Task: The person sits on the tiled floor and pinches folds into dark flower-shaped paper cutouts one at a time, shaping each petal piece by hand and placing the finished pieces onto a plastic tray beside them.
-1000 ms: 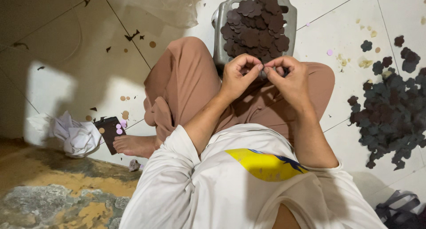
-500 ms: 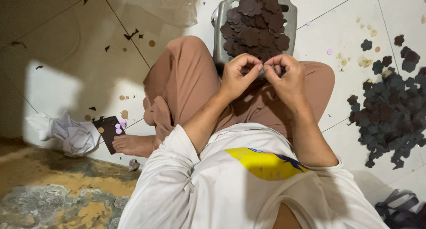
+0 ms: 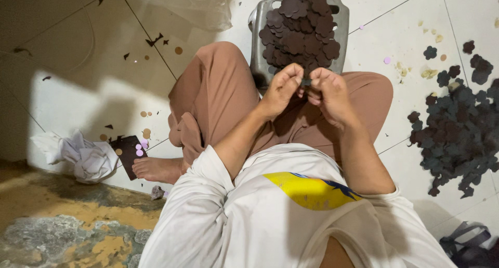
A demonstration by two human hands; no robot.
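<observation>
You sit cross-legged on a floor of pale square tiles (image 3: pixel 93 50) with dark grout lines, half in shadow, where it meets a rough, worn orange-grey patch at the lower left. Between your hands, just above your lap, is a small dark flower-shaped cutout (image 3: pixel 306 82), held up close so both sets of fingertips can work on it. Your left hand (image 3: pixel 280 89) is curled and pinches it from one side; your right hand (image 3: pixel 328 94) is curled and pinches it from the other. Just beyond your knuckles stands a grey plastic stool (image 3: pixel 340 24) heaped with the same brown cutouts, within easy reach. A looser dark pile (image 3: pixel 460 133) spreads on the tiles to your right. Crumpled white paper (image 3: pixel 83 156) lies near your bare foot (image 3: pixel 156 169).
</observation>
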